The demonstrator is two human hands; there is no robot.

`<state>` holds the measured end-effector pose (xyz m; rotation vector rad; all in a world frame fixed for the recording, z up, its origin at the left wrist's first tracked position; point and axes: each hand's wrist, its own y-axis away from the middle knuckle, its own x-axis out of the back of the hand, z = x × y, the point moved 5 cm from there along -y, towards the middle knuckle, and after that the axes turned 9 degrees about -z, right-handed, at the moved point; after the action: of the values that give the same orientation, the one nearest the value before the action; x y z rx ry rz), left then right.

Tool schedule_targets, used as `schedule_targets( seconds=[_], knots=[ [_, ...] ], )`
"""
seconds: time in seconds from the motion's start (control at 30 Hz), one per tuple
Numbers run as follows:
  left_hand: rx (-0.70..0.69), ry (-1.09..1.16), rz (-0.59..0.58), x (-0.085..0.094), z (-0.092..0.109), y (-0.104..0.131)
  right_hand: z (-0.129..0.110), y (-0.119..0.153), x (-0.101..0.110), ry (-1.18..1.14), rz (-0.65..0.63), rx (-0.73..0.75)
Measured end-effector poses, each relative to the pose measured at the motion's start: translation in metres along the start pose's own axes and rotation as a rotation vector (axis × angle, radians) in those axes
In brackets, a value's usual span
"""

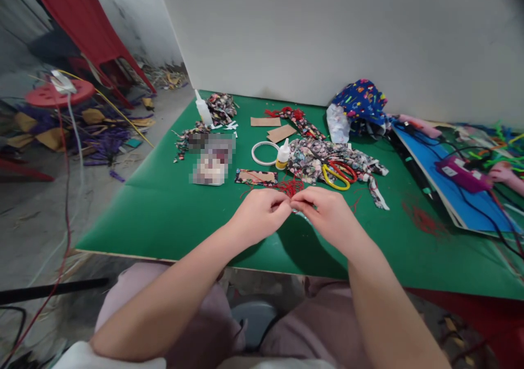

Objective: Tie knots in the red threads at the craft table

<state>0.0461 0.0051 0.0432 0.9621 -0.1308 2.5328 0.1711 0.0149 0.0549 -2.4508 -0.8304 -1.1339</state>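
My left hand and my right hand meet fingertip to fingertip above the front middle of the table. Both are closed in a pinch on fine red threads, which bunch up just beyond the fingers. A small pale, shiny bit shows under my right hand, too little of it to name. Just beyond my left hand lies a cardboard piece edged with floral cloth. Yellow-and-red-handled scissors rest on crumpled floral fabric past my right hand. A small glue bottle stands beside a white ring.
On the green table are cardboard pieces, a white nozzle bottle, a pixelated flat item and a blue patterned cloth. Right are a blue folder, cables and a purple device. A white wall rises behind.
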Motion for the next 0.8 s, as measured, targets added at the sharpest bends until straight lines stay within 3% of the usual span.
schedule_targets(
  seconds=[0.3,0.43,0.5,0.67,0.73,0.8],
  knots=[
    [0.042,-0.038,-0.07,-0.001,-0.006,-0.002,0.006,-0.001,0.004,-0.1,-0.008,-0.093],
    [0.034,0.128,-0.123,-0.004,-0.008,-0.002,0.011,0.0,0.009,-0.246,-0.032,-0.123],
    [0.019,0.244,-0.108,-0.005,-0.009,-0.003,0.02,-0.001,0.01,-0.362,0.025,-0.166],
    [0.034,0.507,0.25,0.004,-0.022,-0.003,0.048,-0.005,0.0,-0.762,0.317,-0.292],
    [0.03,0.548,0.36,0.004,-0.025,-0.001,0.047,-0.008,-0.018,-0.897,0.244,-0.33],
    [0.006,0.55,0.431,0.004,-0.025,0.002,0.035,-0.011,-0.039,-1.031,0.082,-0.332]
  ],
)
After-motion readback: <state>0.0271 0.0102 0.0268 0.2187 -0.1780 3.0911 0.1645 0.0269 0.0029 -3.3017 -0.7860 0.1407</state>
